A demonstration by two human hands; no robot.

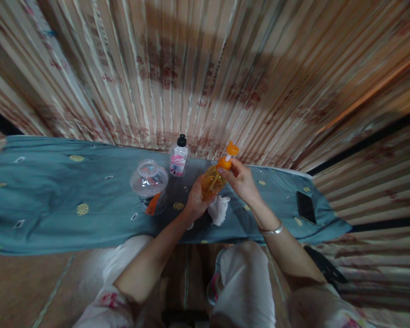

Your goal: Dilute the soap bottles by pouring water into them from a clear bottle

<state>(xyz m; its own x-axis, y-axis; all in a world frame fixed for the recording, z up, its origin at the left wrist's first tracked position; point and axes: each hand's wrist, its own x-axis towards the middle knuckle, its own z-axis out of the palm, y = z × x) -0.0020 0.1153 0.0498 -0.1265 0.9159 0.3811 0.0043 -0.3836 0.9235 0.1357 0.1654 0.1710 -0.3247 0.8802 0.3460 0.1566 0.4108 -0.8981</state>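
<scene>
An amber pump bottle [212, 181] with an orange pump top is tilted to the right above the table. My left hand [197, 199] is wrapped round its lower body. At the bottle's neck, just under the pump head, the fingers of my right hand [239, 178] grip the orange collar. A crumpled white cloth or tissue [219, 210] lies on the table below the bottle. Behind my left hand stands a clear bottle [178, 160] with a black cap and pink label. Further left is a wide clear jar [149, 184], its mouth uncovered, with an orange patch on its side.
The narrow table [102, 200] wears a teal cloth with yellow pineapple prints. A black phone [306, 207] lies near its right end. Pleated, patterned curtains [191, 82] hang right behind the table and on the right. My knees are at the front edge.
</scene>
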